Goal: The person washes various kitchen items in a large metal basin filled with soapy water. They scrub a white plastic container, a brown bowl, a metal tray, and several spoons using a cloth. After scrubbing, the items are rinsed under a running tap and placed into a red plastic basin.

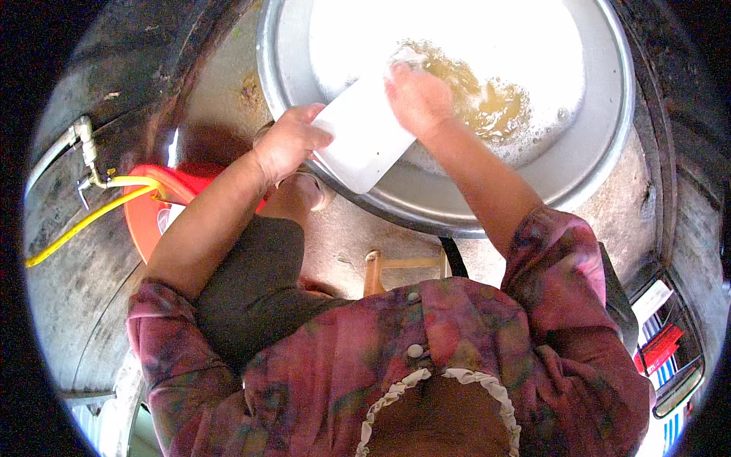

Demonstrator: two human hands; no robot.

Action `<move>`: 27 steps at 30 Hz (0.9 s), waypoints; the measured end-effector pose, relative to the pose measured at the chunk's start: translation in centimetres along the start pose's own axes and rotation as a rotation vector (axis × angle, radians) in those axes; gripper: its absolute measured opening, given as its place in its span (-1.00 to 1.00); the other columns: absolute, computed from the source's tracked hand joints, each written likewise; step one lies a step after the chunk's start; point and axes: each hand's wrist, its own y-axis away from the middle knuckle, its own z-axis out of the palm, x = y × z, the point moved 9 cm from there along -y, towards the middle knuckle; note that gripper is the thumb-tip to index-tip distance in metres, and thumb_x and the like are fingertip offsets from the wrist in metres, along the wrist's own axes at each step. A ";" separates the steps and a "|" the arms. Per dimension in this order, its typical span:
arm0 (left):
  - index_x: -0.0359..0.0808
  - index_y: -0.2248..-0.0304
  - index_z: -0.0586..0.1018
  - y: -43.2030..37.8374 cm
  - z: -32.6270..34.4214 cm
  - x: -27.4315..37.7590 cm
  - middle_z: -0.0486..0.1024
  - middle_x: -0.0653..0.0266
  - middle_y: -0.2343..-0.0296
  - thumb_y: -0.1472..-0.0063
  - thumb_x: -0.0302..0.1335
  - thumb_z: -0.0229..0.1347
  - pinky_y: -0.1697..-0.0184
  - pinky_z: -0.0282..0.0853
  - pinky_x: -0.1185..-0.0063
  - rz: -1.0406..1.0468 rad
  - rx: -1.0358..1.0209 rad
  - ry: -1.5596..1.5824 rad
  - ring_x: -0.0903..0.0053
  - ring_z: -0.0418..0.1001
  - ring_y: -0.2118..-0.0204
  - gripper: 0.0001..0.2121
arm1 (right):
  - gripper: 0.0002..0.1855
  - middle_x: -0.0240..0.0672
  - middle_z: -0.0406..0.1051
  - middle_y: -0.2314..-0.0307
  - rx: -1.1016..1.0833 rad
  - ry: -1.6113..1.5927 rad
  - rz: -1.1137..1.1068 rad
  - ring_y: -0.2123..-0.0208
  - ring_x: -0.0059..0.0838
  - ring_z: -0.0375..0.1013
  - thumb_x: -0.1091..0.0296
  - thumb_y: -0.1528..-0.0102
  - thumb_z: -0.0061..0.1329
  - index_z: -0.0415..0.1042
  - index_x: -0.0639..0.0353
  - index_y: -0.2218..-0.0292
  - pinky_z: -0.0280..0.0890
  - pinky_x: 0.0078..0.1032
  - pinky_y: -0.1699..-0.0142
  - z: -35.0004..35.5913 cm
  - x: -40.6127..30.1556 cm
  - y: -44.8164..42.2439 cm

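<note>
A large round metal basin (605,137) lies before me with foamy, brownish water (497,114) in it. My left hand (292,140) grips the near left edge of a flat white plastic-looking piece (365,143), its thumb on top. This piece is tilted over the basin's near rim, and a small dark speck shows on it. Over its far right side my right hand (421,97) is curled around something whitish (408,56), perhaps a cloth or foam; glare hides what it is. The far part of the white piece merges with the overexposed suds.
Left of the basin stands a red plastic tub (140,223), with a yellow hose (85,225) running over it from a wall tap (94,177). A small wooden stool (374,271) is below the basin's near rim. At right is a dark crate (679,388) holding red and white items.
</note>
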 end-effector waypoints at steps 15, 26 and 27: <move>-0.52 0.12 0.29 0.0 -0.7 -0.9 0.43 0.18 0.34 0.01 -0.59 -0.05 0.31 0.29 0.65 0.028 0.045 0.045 0.51 0.39 0.36 -0.60 | -0.71 -0.09 0.40 0.47 -0.139 0.028 0.067 0.39 -0.16 0.42 0.20 -0.07 -0.31 0.31 0.18 0.27 0.30 -0.24 0.28 1.5 3.3 0.4; -0.48 0.09 0.24 0.1 0.5 0.1 0.41 0.14 0.31 -0.15 -0.43 -0.07 0.34 0.43 0.56 -0.024 0.075 0.156 0.45 0.43 0.32 -0.63 | -0.78 -0.22 0.37 0.56 -0.372 -0.022 -0.107 0.50 -0.36 0.40 0.30 -0.07 -0.33 0.36 0.13 0.44 0.33 -0.40 0.42 4.8 -0.1 2.4; -0.48 0.09 0.24 0.1 0.6 0.2 0.41 0.13 0.30 -0.16 -0.40 -0.09 0.34 0.43 0.55 -0.027 0.056 0.180 0.44 0.43 0.31 -0.62 | -0.79 -0.24 0.36 0.58 -0.368 -0.111 -0.169 0.52 -0.40 0.39 0.32 -0.06 -0.32 0.36 0.12 0.46 0.33 -0.42 0.44 4.2 -1.9 3.5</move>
